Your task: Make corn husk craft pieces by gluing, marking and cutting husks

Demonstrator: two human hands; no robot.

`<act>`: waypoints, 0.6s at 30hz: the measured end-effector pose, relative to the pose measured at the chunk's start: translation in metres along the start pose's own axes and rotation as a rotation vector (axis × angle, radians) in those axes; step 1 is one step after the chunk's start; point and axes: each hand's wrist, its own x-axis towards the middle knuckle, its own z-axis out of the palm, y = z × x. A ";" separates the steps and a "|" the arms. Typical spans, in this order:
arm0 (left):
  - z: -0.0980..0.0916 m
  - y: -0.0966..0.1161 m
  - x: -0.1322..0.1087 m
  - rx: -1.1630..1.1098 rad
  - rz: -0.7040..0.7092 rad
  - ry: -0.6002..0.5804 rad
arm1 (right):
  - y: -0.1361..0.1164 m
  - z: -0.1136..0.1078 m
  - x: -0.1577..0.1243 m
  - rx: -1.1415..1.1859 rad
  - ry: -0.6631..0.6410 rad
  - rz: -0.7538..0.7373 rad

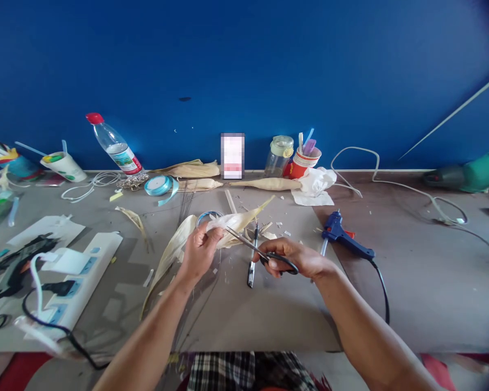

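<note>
My left hand [200,247] pinches a pale dried corn husk [238,219] between thumb and fingers, above the middle of the table. In my right hand [291,258] is a pair of scissors [244,239] with black handles, its blades pointing left and lying close to the husk's lower edge. Whether the blades touch the husk I cannot tell. Another long husk [167,255] lies to the left, partly under my left hand. Beneath the scissors a pen [251,271] rests on the table, with small husk scraps around it. A roll of ribbon [209,217] is half hidden behind the held husk.
A blue glue gun [344,236] lies at the right with its cord. A power strip [75,288] with plugs is at the left. Along the blue wall stand a plastic bottle [116,146], a light blue ribbon roll [158,185], a phone [232,156], a jar [279,157] and paper cups [305,162].
</note>
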 end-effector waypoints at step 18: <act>-0.002 -0.008 0.005 -0.488 -0.261 -0.091 | 0.000 0.001 0.001 -0.001 0.023 0.037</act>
